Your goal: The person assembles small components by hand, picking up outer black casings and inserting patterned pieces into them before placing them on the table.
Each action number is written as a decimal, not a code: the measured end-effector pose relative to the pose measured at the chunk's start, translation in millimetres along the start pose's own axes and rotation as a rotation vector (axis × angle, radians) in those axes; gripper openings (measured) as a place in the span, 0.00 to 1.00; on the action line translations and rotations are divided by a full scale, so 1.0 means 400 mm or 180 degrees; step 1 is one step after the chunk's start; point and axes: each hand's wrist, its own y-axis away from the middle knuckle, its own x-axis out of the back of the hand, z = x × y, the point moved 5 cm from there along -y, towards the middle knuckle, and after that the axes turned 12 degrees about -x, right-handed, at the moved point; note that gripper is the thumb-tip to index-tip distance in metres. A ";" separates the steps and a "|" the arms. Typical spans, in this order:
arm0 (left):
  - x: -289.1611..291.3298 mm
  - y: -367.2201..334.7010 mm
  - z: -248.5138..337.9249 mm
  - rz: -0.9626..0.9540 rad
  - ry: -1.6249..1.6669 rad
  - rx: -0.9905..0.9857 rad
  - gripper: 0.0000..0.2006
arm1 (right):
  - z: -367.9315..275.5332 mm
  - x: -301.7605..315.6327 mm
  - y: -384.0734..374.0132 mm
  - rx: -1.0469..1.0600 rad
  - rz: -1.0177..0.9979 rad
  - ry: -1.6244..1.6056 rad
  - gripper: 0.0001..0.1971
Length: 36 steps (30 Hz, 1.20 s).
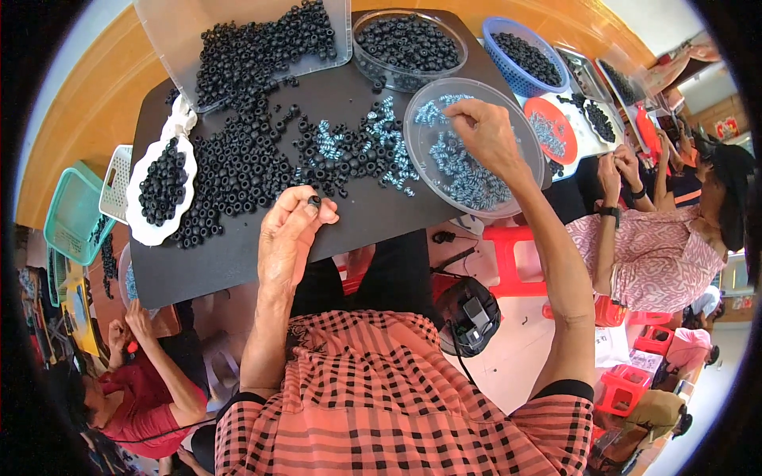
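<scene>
My left hand (287,234) is raised just off the near edge of the dark table. Its thumb and fingers pinch a single black bead (314,201) with a hole in it. My right hand (484,136) reaches over a round clear plastic tub (533,151) at the right of the table. Its fingers are pressed together, and whatever is between them is too small to make out. Inside the tub lie many small blue-and-white striped coil-like pieces (476,184). Loose black beads (242,166) and more striped pieces (390,143) spread over the table (357,226).
A clear box (163,47) and a round clear bowl (448,71) of black beads stand at the back. A white scalloped plate (151,230) is on the left, a blue basket (496,32) on the right. Co-workers (651,246) sit on both sides, near red stools (508,266).
</scene>
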 end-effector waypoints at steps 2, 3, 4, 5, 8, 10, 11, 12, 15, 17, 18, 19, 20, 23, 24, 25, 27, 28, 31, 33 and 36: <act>-0.003 0.001 0.001 -0.0011 0.0026 -0.0011 0.08 | 0.004 -0.012 -0.005 0.0096 -0.0100 0.0100 0.10; -0.005 0.002 0.002 -0.0021 0.0031 -0.0024 0.08 | 0.006 -0.020 -0.007 0.0186 -0.0193 0.0198 0.10; -0.007 0.002 0.003 -0.0031 0.0036 -0.0036 0.08 | 0.012 -0.024 -0.009 0.0190 -0.0196 0.0203 0.10; -0.008 0.002 0.004 -0.0021 0.0038 -0.0042 0.08 | 0.010 -0.030 -0.010 0.0294 -0.0191 0.0338 0.10; -0.008 0.002 0.005 -0.0022 -0.0061 -0.0032 0.07 | 0.000 -0.038 -0.021 0.0252 -0.0342 0.0674 0.10; -0.006 0.003 0.004 0.0005 -0.0123 -0.0014 0.07 | -0.006 -0.050 -0.029 0.0112 -0.0503 0.0876 0.09; -0.005 0.004 0.005 0.0023 -0.0118 -0.0024 0.07 | -0.013 -0.056 -0.032 0.0173 -0.0431 0.1069 0.09; -0.004 0.005 0.004 0.0039 -0.0079 -0.0010 0.07 | -0.019 -0.061 -0.034 0.0237 -0.0362 0.1260 0.08; -0.005 0.002 0.003 0.0072 0.0007 0.0016 0.06 | -0.026 -0.061 -0.036 0.0334 -0.0154 0.1348 0.07; -0.014 -0.001 0.005 0.0055 0.0049 0.0035 0.05 | -0.017 -0.050 -0.037 0.0172 -0.0238 0.1140 0.06; -0.012 0.000 0.005 0.0090 0.0063 0.0025 0.05 | -0.013 -0.047 -0.036 -0.0021 -0.0296 0.0934 0.05; -0.012 0.001 0.005 0.0068 0.0086 0.0045 0.06 | -0.018 -0.044 -0.026 -0.0061 -0.0215 0.0910 0.06; -0.012 -0.001 0.003 0.0054 0.0104 0.0053 0.07 | -0.039 -0.043 -0.017 -0.0027 -0.0243 0.0912 0.06; -0.005 -0.002 0.000 0.0080 0.0171 0.0016 0.06 | -0.122 -0.037 0.021 -0.0349 -0.0273 -0.0354 0.07; -0.005 -0.002 -0.003 0.0048 0.0199 0.0022 0.06 | -0.159 -0.051 0.035 -0.0575 -0.0663 -0.0862 0.07; -0.002 -0.001 -0.003 0.0096 0.0208 -0.0001 0.06 | -0.190 -0.075 0.053 -0.0803 -0.1056 -0.1369 0.06; -0.008 -0.002 -0.001 0.0143 0.0163 0.0047 0.05 | -0.250 -0.116 0.091 -0.0706 -0.1366 -0.1695 0.06; -0.011 -0.001 -0.003 0.0171 0.0116 0.0096 0.05 | -0.278 -0.138 0.109 -0.0607 -0.1656 -0.2024 0.06; -0.005 0.002 -0.008 0.0240 0.0099 0.0079 0.06 | -0.329 -0.193 0.139 -0.0856 -0.2275 -0.2281 0.06; -0.005 0.003 -0.016 0.0258 0.0062 0.0111 0.07 | -0.319 -0.227 0.148 -0.0876 -0.2376 -0.2489 0.06; 0.009 0.005 -0.025 0.0219 -0.0023 0.0119 0.08 | -0.323 -0.238 0.152 -0.0974 -0.2572 -0.2456 0.07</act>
